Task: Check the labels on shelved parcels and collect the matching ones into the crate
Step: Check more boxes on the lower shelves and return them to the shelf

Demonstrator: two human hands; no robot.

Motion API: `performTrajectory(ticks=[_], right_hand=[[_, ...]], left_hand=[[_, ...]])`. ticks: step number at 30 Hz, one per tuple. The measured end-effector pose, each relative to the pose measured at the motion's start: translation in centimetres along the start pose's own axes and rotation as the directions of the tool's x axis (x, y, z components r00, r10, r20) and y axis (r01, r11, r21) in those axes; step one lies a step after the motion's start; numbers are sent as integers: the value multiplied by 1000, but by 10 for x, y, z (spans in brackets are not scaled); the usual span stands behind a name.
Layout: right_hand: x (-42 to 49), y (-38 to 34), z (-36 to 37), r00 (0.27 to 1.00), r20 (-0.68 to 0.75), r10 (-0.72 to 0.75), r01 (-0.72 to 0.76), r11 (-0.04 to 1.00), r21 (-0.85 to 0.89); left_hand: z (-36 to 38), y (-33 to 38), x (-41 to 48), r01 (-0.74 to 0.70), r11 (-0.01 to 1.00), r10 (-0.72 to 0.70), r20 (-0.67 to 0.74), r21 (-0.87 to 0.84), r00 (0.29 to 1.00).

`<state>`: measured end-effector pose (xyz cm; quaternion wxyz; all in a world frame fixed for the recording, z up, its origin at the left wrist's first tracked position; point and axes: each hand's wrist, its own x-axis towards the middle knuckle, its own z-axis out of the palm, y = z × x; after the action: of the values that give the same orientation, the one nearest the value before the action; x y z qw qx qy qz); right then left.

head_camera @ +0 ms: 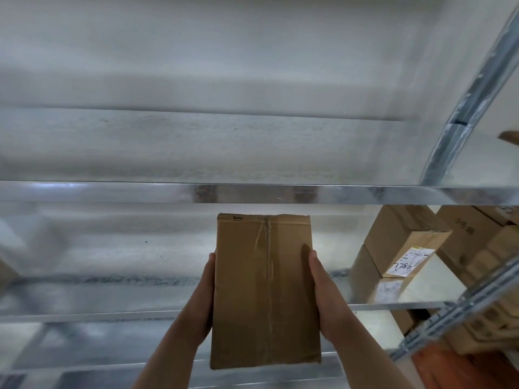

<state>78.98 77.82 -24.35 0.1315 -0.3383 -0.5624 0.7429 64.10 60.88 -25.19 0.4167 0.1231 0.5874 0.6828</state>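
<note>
Parcel: a flat brown cardboard parcel is held up in front of the metal shelving, long side upright. A strip of clear tape runs down the middle of the face turned to the camera.
Parcel position: in the air between both hands, touching no shelf. Its top edge appears just under the front lip of the upper shelf.
Left hand: the left hand grasps the parcel's left long edge. Its fingers wrap behind the cardboard and are mostly hidden.
Right hand: the right hand grasps the right long edge, with the thumb lying along the front face near that edge and the fingers behind it.
Lower shelf: the lower shelf runs behind the forearms.
Stacked boxes: cardboard boxes sit piled at the right of the lower shelf, well apart from the parcel.
Box label: a white label with handwriting faces outward on one box; the writing cannot be read.
Upright: a metal post slants up at the right.
</note>
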Motion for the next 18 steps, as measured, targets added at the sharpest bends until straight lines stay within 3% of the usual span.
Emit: performTrajectory(ticks=[5,10,13,18], right_hand=[[6,-1,-4,999,-38,26,-25,999,20],[14,-2,-15,996,-76,-54,57,997,42],[16,-6,-17,999,44,-15,14,1000,19],[19,-7,-19,993,117,7,-4,1000,-21]], left_hand=[[-13,3,8,14,987,-5,-56,161,998],[-29,21,22,189,949,-142,-194,254,971],[-33,24,23,209,959,-189,-120,193,975],[-24,21,1,84,976,-93,35,200,995]])
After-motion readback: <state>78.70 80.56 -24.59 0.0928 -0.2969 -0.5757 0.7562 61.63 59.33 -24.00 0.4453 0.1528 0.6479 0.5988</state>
